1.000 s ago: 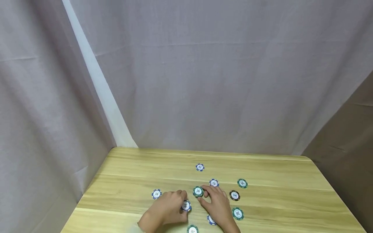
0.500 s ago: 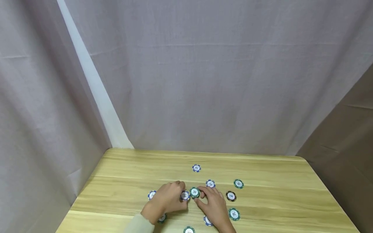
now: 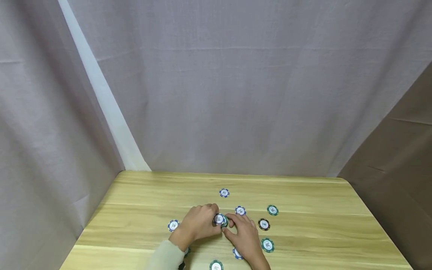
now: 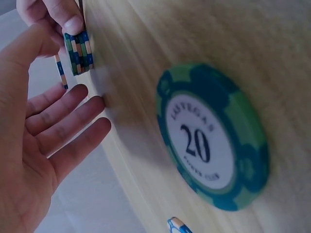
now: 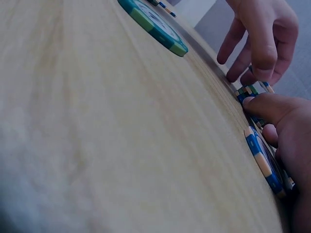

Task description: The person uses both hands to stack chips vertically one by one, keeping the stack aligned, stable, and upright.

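Note:
My left hand pinches a blue poker chip marked 10 between thumb and fingers. That chip is over the left side of a short stack of chips, whose green top is partly covered in the head view. In the left wrist view the pinched chip stands tilted beside the stack, its other fingers spread. My right hand grips the stack's right side with thumb and fingertips. A blue chip is partly hidden under the right hand, and another blue chip lies just beyond its fingers.
Single chips lie about the wooden table: a blue one at the back, a blue one at left, a black one and green ones at right, and a green one in front. Grey curtains surround the table.
My left hand has carried the blue chip up and rightward to the stack. The right hand stays at the stack. The whole head view has shifted slightly.

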`<state>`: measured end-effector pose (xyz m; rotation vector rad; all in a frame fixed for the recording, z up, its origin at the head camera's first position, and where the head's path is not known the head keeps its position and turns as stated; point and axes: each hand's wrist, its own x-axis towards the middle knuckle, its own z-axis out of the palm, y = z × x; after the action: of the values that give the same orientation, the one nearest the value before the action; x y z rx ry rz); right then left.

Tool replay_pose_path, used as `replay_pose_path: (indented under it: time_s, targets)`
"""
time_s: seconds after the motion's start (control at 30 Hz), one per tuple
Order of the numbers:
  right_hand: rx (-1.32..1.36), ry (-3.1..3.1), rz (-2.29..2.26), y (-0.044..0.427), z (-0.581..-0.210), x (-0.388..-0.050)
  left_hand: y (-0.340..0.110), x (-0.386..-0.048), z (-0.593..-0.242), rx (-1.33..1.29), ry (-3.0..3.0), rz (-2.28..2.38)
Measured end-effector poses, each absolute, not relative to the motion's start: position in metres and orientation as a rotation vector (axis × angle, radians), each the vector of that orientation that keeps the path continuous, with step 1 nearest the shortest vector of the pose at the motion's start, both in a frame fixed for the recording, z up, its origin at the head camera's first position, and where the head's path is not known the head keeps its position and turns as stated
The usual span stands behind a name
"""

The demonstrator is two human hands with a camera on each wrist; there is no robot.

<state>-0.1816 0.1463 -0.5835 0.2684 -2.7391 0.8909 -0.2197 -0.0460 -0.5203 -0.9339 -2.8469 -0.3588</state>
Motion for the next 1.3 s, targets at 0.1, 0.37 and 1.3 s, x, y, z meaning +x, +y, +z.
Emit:
replay_pose_path:
  time_s: [0.1, 0.37, 1.3]
  targets:
    - [0.269, -2.742, 0.878, 0.146, -0.583, -0.180, -0.045, -0.220, -0.523, -0.932, -2.849, -0.351]
    - [0.289, -2.770, 0.872, 0.142, -0.582, -0.181, -0.048, -0.217, -0.526, -0.895, -2.873, -0.342]
    - [0.254, -2.786, 0.910, 0.155, -0.585, -0.189, -0.084, -0.200, -0.525, -0.993, -2.896, -0.426]
